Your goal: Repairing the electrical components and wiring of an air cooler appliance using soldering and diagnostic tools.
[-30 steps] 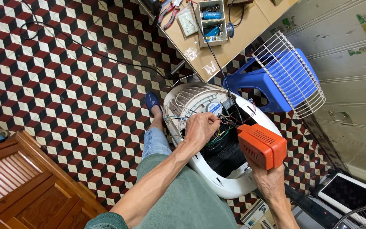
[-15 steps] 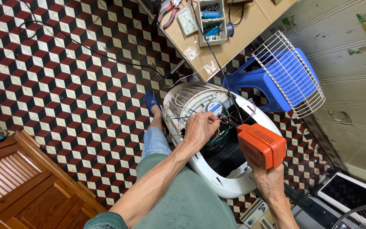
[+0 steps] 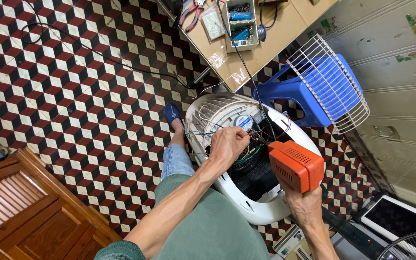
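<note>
Unit: white fan housing (image 3: 246,202) lies open on my lap, long axis running away from me toward the blue stool (image 3: 294,96)
Left hand (image 3: 227,144): closed on the coloured wires (image 3: 244,154) inside the housing
Right hand (image 3: 306,207): wrapped around the orange soldering gun (image 3: 295,164), tip pointing left at the wires
Nearer hand: left, directly on the wires

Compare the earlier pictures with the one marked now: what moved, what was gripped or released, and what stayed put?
Nothing visibly changed. The left hand stays closed among the wires inside the open white housing, and the right hand still grips the orange tool with its tip at the wiring. The blue stool and wire grille stayed put.
</note>
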